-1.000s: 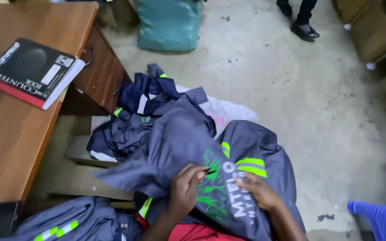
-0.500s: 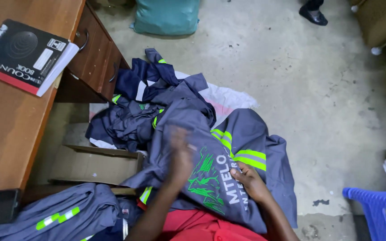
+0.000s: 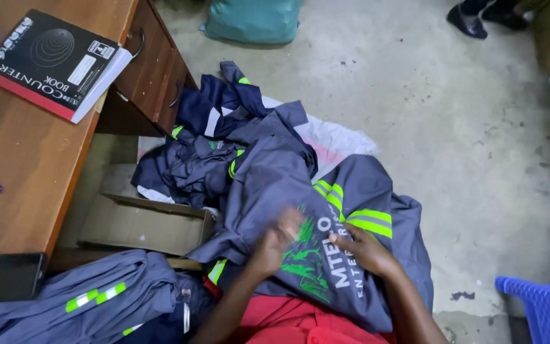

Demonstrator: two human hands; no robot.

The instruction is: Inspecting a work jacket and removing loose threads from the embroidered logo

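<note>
1. The left hand (image 3: 275, 245) is lying on the grey work garment with lime reflective stripes and a green printed emblem (image 3: 326, 210); it is blurred, so I cannot tell whether its grip is spread or pinching cloth.
2. The right hand (image 3: 364, 251) is resting just beside it, fingers pressed down on the printed patch, flattening rather than gripping.
3. The garment is sitting directly under both grips, draped over the lap, its long axis running up and away from them toward the floor; both hands are equally near.
4. Further beyond the grips, a heap of navy and grey garments (image 3: 218, 143) is lying on a white sack (image 3: 335, 137).
5. Left of the grips, an open brown cardboard box (image 3: 141, 223) is showing nothing inside.
6. Lower left, another folded grey striped garment (image 3: 97, 299) is lying beside the wooden tabletop (image 3: 7, 165), which is carrying a black-and-red book (image 3: 52, 60).
</note>
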